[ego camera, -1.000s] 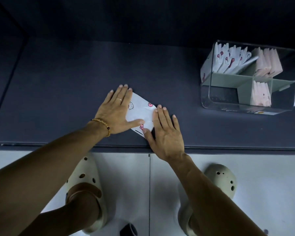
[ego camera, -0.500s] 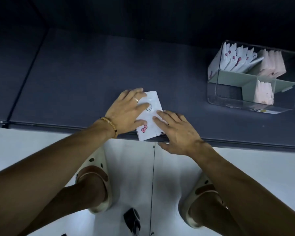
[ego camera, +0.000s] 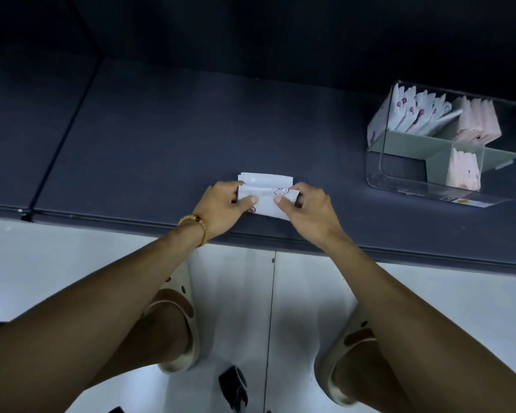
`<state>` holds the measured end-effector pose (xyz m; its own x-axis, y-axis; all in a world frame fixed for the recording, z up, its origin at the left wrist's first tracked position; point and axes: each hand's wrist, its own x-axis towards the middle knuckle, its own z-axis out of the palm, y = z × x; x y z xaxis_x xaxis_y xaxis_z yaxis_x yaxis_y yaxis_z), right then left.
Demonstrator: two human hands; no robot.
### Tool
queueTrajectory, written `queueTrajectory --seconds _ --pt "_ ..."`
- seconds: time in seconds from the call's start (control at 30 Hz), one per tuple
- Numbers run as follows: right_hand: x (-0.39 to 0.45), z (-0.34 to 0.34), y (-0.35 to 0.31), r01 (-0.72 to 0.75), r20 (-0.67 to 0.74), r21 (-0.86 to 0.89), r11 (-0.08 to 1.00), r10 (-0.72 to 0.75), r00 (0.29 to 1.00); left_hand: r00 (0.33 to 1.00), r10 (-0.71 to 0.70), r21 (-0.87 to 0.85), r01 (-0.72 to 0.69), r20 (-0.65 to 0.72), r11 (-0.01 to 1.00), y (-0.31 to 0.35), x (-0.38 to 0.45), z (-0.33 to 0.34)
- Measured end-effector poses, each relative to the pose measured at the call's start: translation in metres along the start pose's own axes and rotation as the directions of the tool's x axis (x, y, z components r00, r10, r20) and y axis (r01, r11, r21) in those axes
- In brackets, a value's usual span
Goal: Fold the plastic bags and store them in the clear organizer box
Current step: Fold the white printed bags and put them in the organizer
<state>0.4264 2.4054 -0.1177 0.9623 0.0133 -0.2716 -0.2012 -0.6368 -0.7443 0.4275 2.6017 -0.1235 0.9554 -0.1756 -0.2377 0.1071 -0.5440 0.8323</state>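
Observation:
A white plastic bag [ego camera: 265, 186] with small pink prints lies partly folded near the front edge of the dark table [ego camera: 167, 138]. My left hand [ego camera: 224, 207] pinches its left end, thumb on top. My right hand [ego camera: 306, 208] pinches its right end the same way. The near flap is lifted over the rest of the bag. To the right stands the clear organizer box [ego camera: 379, 174] with grey-green dividers; folded white bags [ego camera: 414, 114] and folded pink bags [ego camera: 477, 120] stand in its back compartments, and one pink stack [ego camera: 463, 171] fills a front compartment.
A seam [ego camera: 69, 135] runs across the table on the left. The table's front edge [ego camera: 370, 248] passes just below my wrists. Below it are a pale floor, my two feet in light clogs [ego camera: 179, 320], and a small dark object [ego camera: 234, 386].
My hands went from pressing flat on the bag to pinching its two ends. The bag turned square to the table edge and its near flap came up.

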Motion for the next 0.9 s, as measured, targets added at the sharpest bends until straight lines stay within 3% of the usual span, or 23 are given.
queueTrajectory --seconds 0.1,0.23,0.37,0.43,0.53,0.57,0.63,0.7,0.77,0.9 --pt "0.019 0.003 -0.006 -0.057 0.014 -0.009 0.998 0.057 0.998 0.987 -0.148 -0.087 0.141 -0.068 0.986 0.003 0.016 0.002" --pt "0.037 0.011 -0.01 -0.057 -0.004 -0.2 0.978 0.058 0.998 0.957 -0.203 0.016 0.21 -0.208 0.977 0.002 0.028 0.012" --pt "0.044 0.022 -0.01 -0.057 -0.076 -0.327 0.943 0.034 0.997 0.943 -0.143 0.214 0.213 -0.3 0.953 -0.002 0.03 0.015" --pt "0.047 0.025 -0.012 -0.09 -0.11 -0.326 0.941 0.057 0.992 0.95 0.004 0.394 0.126 -0.312 0.91 -0.004 0.03 0.013" --pt "0.049 0.021 -0.014 -0.161 -0.157 -0.224 0.961 0.127 0.979 0.941 0.33 0.735 -0.172 -0.074 0.656 -0.007 0.034 0.011" --pt "0.045 0.018 -0.013 -0.124 -0.218 -0.241 0.963 0.07 0.973 0.938 0.346 0.772 -0.222 0.003 0.595 -0.008 0.035 0.011" --pt "0.03 0.01 -0.007 0.084 -0.306 -0.39 0.917 -0.215 0.928 0.945 0.326 0.805 -0.221 0.036 0.551 -0.009 0.035 0.009" --pt "0.017 0.008 0.005 0.302 -0.115 -0.547 0.781 -0.427 0.897 0.951 0.309 0.804 -0.2 0.021 0.559 -0.01 0.034 0.008" --pt "0.01 0.01 0.018 0.38 0.109 -0.564 0.733 -0.39 0.914 0.955 0.296 0.794 -0.198 0.024 0.575 -0.01 0.03 0.008" --pt "0.014 0.018 0.027 0.372 0.194 -0.544 0.752 -0.319 0.928 0.937 0.34 0.83 -0.246 0.073 0.5 -0.003 0.031 0.009"
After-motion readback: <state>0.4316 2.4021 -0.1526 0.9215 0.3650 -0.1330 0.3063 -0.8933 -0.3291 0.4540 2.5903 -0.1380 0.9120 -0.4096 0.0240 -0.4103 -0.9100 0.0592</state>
